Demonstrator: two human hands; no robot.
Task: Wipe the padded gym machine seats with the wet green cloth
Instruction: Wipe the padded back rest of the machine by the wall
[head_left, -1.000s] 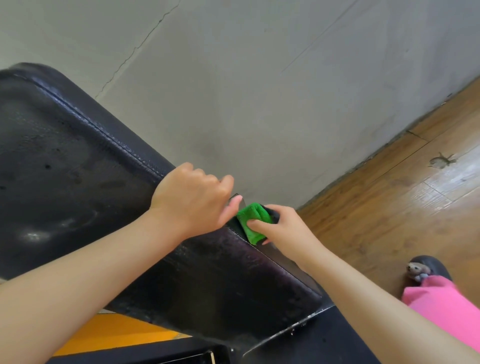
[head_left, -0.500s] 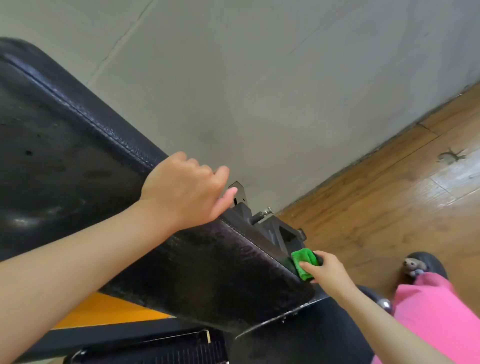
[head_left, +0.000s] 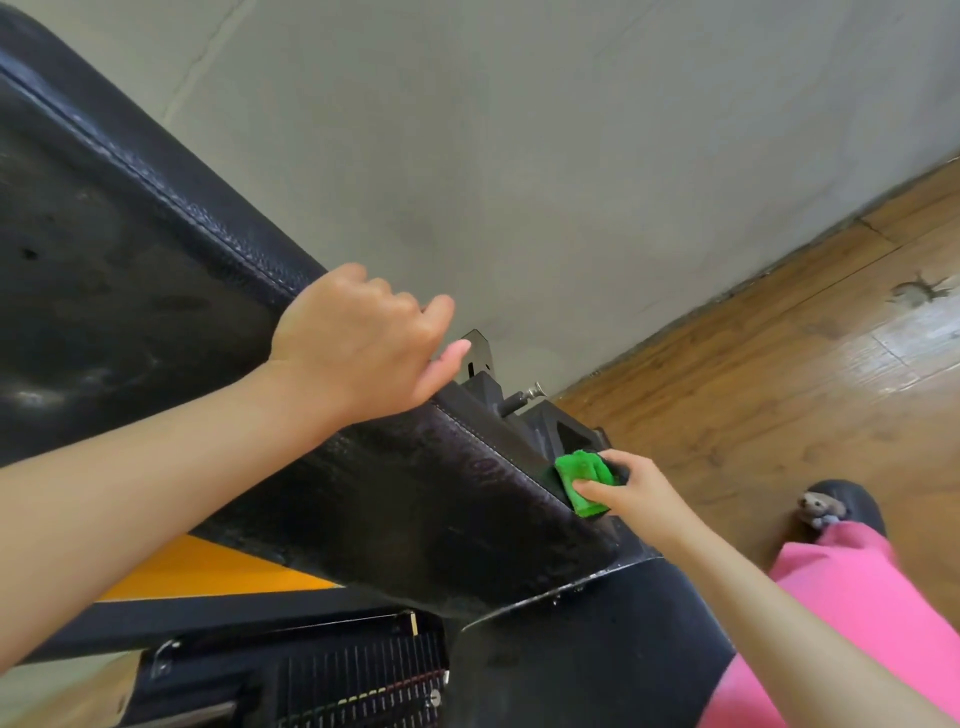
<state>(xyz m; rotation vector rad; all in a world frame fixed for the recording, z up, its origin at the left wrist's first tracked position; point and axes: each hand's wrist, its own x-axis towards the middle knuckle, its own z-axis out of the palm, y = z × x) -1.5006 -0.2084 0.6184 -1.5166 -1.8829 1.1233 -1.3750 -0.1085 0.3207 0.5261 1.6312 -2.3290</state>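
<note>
Curls left hand (head_left: 358, 338) fingers (head_left: 389, 300) over the stitched far edge of the padded seat (head_left: 156, 280), thumb out. Pinches the green cloth (head_left: 582, 478) in the right hand (head_left: 631, 491) against the seat's lower side edge. Looks damp-streaked on top already; likely edges and other seats left.

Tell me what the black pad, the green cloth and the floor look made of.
The black pad looks like vinyl or faux leather over padding: pebbled grain, stitched seam along the edge, wet sheen. The green cloth is probably microfibre: fuzzy, plush nap, bunched in soft folds. The floor is wood or wood-look laminate, cannot tell which: brown grain in planks, slight shine.
</note>
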